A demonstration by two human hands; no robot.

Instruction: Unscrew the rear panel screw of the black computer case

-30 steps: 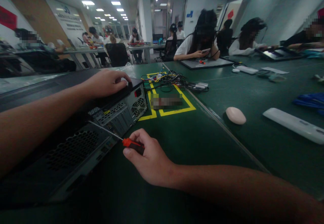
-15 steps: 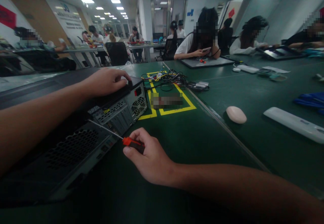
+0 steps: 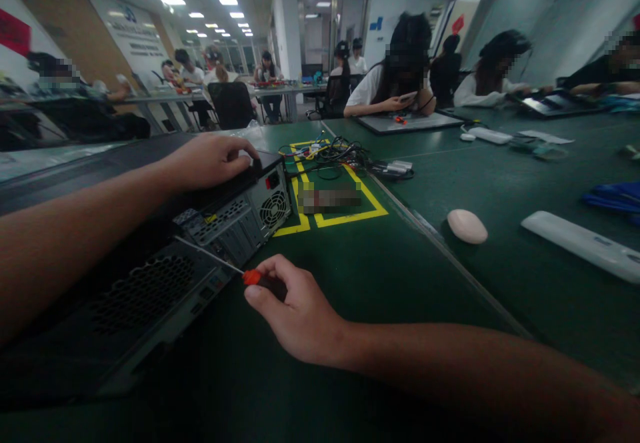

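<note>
A black desktop computer case (image 3: 145,289) lies at the left, its rear panel with vents, slots and a round fan grille (image 3: 274,210) facing me. My left hand (image 3: 213,161) rests on top, fingers bent over the edge near the fan corner. In my right hand (image 3: 300,316) is a screwdriver (image 3: 253,277) with an orange and black handle, pinched between thumb and fingers. Its thin metal shaft slants up to the left, and the tip meets the rear panel's shadowed upper edge. Whether a screw sits under the tip is too dark to tell.
Bundled cables (image 3: 345,153) lie beyond the case, near yellow tape (image 3: 353,219) on the green table (image 3: 400,283). A pale rounded object (image 3: 467,226) and a long white device (image 3: 580,244) are at the right. A person (image 3: 395,83) sits across, leaning over a dark mat.
The screwdriver handle has turned slightly in my right fingers, its tip staying at the same spot. My left hand and the case have not visibly moved.
</note>
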